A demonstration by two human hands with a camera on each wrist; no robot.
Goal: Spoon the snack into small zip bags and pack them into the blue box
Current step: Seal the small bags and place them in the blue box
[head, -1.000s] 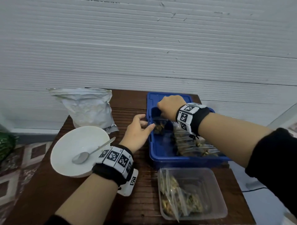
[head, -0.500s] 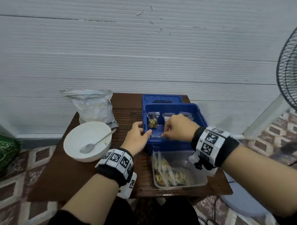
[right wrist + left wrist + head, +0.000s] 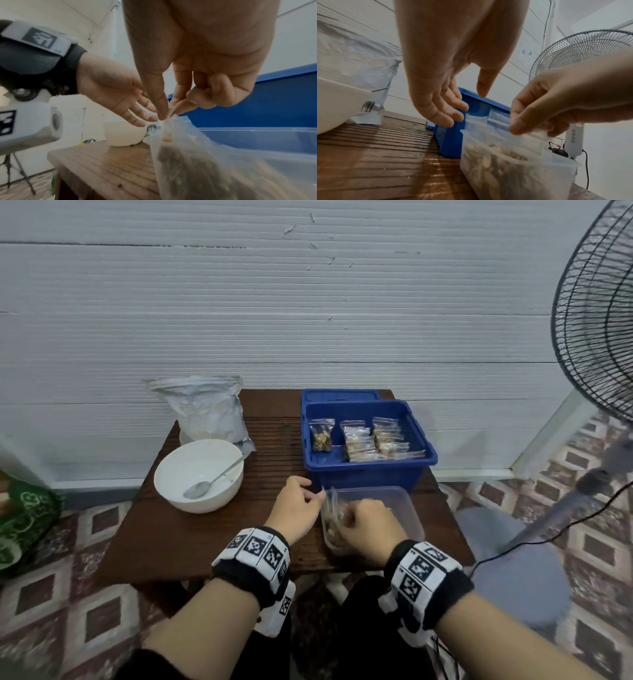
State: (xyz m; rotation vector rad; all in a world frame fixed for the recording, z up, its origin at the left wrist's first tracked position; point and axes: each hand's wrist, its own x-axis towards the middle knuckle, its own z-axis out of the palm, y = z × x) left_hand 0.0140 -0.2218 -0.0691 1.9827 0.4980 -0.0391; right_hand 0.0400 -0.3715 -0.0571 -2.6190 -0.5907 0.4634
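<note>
Small wooden surface (image 3: 219, 529) against a white wall. Nearest, a filled zip bag (image 3: 167, 121) is pinched by the right hand (image 3: 371, 525) over the clear tub (image 3: 407, 508); the left hand (image 3: 296, 508) is held loose, empty. Further back, several bags are already packed in the blue box (image 3: 366, 474), and the bowl (image 3: 198, 474) looks emptied, so it's nearly done.

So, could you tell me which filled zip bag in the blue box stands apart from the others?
The zip bag at the left end of the blue box: it stands alone, while the other bags overlap in two rows.
</note>
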